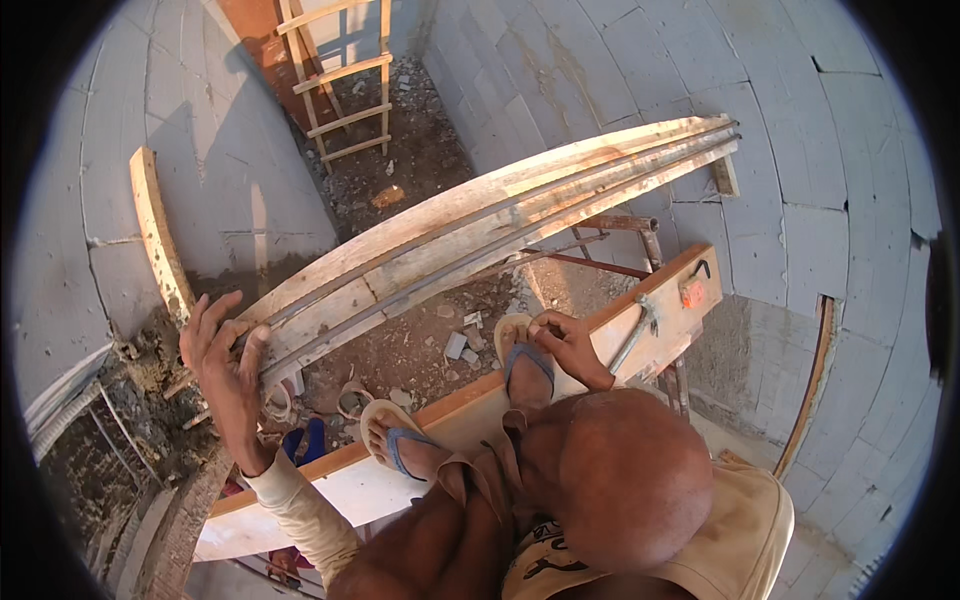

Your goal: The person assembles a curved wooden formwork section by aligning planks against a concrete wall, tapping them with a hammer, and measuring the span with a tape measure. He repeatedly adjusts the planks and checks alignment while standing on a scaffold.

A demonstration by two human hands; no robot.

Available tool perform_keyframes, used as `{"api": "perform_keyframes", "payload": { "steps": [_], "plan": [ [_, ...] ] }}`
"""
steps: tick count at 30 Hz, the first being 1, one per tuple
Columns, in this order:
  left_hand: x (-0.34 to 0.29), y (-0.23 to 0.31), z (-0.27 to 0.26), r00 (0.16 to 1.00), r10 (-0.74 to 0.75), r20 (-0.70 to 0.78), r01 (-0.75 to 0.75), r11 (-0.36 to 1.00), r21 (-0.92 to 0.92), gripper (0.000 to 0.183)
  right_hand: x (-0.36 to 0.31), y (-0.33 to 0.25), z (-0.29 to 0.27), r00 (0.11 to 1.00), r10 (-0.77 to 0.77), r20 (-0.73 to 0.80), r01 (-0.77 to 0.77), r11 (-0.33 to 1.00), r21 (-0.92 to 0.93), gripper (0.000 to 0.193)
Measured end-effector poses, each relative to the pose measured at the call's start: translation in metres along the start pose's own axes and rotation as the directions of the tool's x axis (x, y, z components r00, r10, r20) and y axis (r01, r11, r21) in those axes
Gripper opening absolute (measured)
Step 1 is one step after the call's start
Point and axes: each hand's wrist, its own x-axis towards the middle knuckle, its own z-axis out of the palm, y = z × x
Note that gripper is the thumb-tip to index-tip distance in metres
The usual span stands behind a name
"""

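Note:
A long wooden formwork trough (430, 240) of boards spans the gap in front of me, with steel rods (500, 215) lying lengthwise along it. My left hand (225, 350) is at the trough's left end, fingers stretched and spread, the thumb apart from them near the rod ends. My right hand (568, 345) hangs by my right foot, its fingers curled together; whether anything small is between them is hidden. I crouch in sandals on a plank (470, 420). Right of that hand lie a hammer (640, 328) and a small orange object (692, 292) with a black hook.
Grey block walls (780, 170) rise around. A wooden ladder (350, 70) leans at the back above rubble ground. Metal scaffold pipes (650, 240) stand beside the plank. A wooden post (160, 230) and a concrete ledge with rebar (115, 430) are at left. Another person's feet (305, 440) show below.

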Motion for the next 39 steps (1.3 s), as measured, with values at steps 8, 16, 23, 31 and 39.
{"api": "perform_keyframes", "payload": {
  "steps": [8,16,23,31,39],
  "plan": [
    [0.005,0.005,-0.002,1.0,0.01,0.018,-0.01,1.0,-0.009,0.02,-0.005,-0.002,-0.001,0.983,0.181,0.022,-0.18,0.982,-0.054,0.02],
    [-0.006,-0.004,0.001,0.997,0.045,-0.062,-0.05,0.995,-0.085,0.027,0.0,0.014,-0.009,0.993,0.115,0.0,-0.114,0.987,0.111,0.017],
    [-0.007,-0.002,0.002,0.999,0.001,-0.047,-0.007,0.993,-0.117,0.03,0.006,0.024,-0.011,0.996,0.089,-0.002,-0.089,0.992,0.088,0.015],
    [-0.009,-0.004,0.005,0.999,0.004,-0.053,-0.01,0.993,-0.115,0.029,0.004,0.019,-0.007,0.994,0.107,0.007,-0.107,0.991,0.082,0.015],
    [-0.007,-0.004,0.004,0.999,-0.006,-0.037,0.002,0.994,-0.11,0.03,0.005,0.018,-0.01,0.995,0.104,-0.01,-0.103,0.991,0.082,0.015]
  ]
}}
